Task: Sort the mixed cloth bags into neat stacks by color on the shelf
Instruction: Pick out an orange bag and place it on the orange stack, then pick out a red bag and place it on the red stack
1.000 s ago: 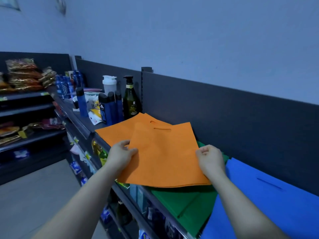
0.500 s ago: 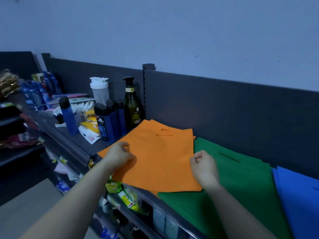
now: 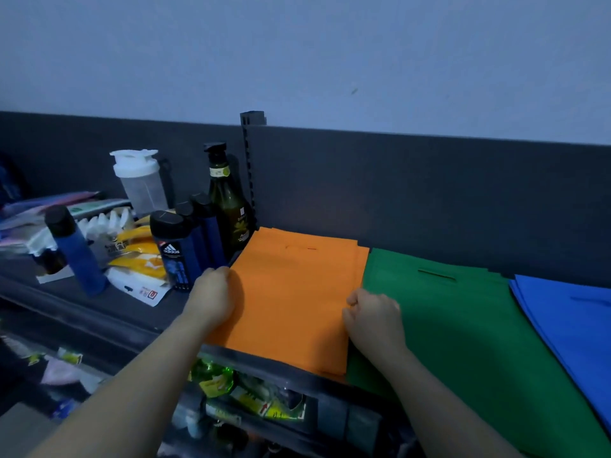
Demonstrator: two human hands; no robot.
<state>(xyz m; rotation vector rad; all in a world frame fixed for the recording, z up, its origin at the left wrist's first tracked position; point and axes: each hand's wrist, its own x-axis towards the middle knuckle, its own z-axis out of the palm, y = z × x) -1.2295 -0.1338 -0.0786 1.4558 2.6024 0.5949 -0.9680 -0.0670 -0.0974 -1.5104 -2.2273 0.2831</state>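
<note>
A stack of orange cloth bags (image 3: 294,292) lies flat on the dark shelf (image 3: 109,312), against the back panel. My left hand (image 3: 211,295) grips the stack's left edge. My right hand (image 3: 373,317) pinches its right edge, where it meets the green bags. A stack of green bags (image 3: 463,342) lies to the right of the orange one, and blue bags (image 3: 572,322) lie further right, running out of frame.
Left of the orange stack stand a dark green pump bottle (image 3: 228,206), dark blue shower gel bottles (image 3: 175,249), a blue spray can (image 3: 74,249), a white-lidded shaker (image 3: 140,180) and yellow packets (image 3: 139,256). Packaged goods (image 3: 251,395) fill the shelf below.
Both hands carried the top orange bag back and to the left, setting it square on the orange stack. The camera view swung right, so the green and blue stacks now show more fully.
</note>
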